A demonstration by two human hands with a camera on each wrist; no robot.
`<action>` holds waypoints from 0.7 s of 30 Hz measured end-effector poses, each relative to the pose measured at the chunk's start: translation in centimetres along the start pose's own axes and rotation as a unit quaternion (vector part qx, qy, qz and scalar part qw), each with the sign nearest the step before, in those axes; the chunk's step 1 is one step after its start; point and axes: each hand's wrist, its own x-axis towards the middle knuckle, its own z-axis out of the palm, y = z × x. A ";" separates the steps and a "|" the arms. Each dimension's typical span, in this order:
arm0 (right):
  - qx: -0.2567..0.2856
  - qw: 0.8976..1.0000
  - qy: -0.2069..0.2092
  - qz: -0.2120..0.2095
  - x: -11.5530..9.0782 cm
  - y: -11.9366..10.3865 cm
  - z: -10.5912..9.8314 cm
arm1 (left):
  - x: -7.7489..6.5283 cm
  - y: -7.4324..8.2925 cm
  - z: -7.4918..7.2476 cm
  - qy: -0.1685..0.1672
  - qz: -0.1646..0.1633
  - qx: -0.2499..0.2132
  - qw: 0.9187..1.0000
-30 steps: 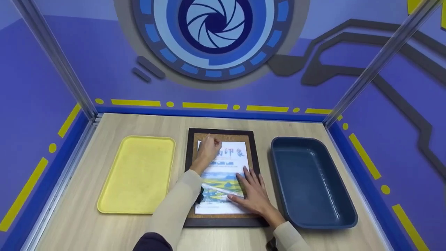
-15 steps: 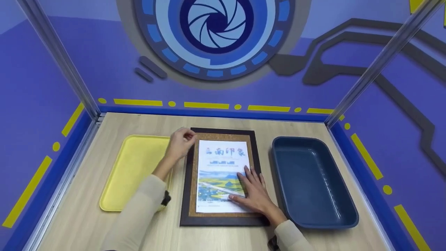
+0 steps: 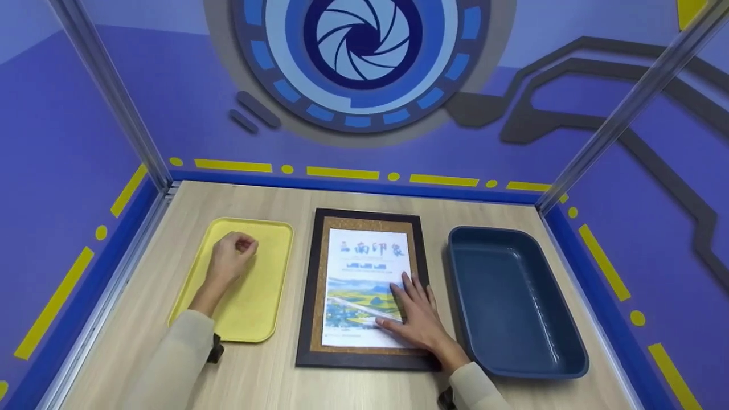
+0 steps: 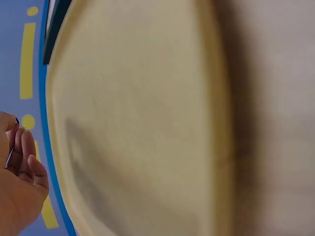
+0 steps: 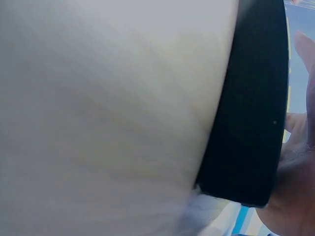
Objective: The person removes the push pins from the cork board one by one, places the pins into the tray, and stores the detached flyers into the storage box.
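My left hand point(image 3: 229, 259) is over the yellow tray point(image 3: 256, 319), its fingers curled and the thumb against the fingertips. In the left wrist view a small dark object point(image 4: 17, 120) shows at the fingertips, too small to name. My right hand point(image 3: 418, 316) lies with spread fingers on the lower right of a printed poster point(image 3: 364, 290). Colourful characters and a landscape picture are printed on that sheet. It lies flat on a cork board point(image 3: 370, 225) with a dark frame point(image 3: 307, 296). In the right wrist view, a sleeve and dark strap cover most of the picture.
A deep dark blue bin point(image 3: 507, 296) stands right of the board, close to my right forearm. All this sits on a light wooden table point(image 3: 336, 393), with a blue patterned wall point(image 3: 188, 102) behind and at the sides and metal posts at the back corners.
My left hand has left the poster's upper left corner, crossed the frame and moved left over the yellow tray. The right hand has kept its place on the poster.
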 end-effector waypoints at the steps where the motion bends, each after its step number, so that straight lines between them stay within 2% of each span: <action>1: 0.001 1.000 0.000 0.001 0.0 0.0 0.0 | -0.2 -0.4 -0.3 0.000 -0.005 0.009 1.000; 11: 0.004 1.000 -0.003 0.023 -0.7 0.2 0.1 | -1.4 -2.6 -0.5 -0.041 -0.031 0.071 0.996; 16: 0.004 1.000 0.001 0.010 -0.2 -0.1 0.3 | -2.2 -3.4 -1.1 -0.035 -0.045 0.087 0.995; 21: -0.004 1.000 0.002 0.005 0.2 -0.3 0.1 | -2.5 -3.6 -1.2 -0.019 -0.041 0.078 0.996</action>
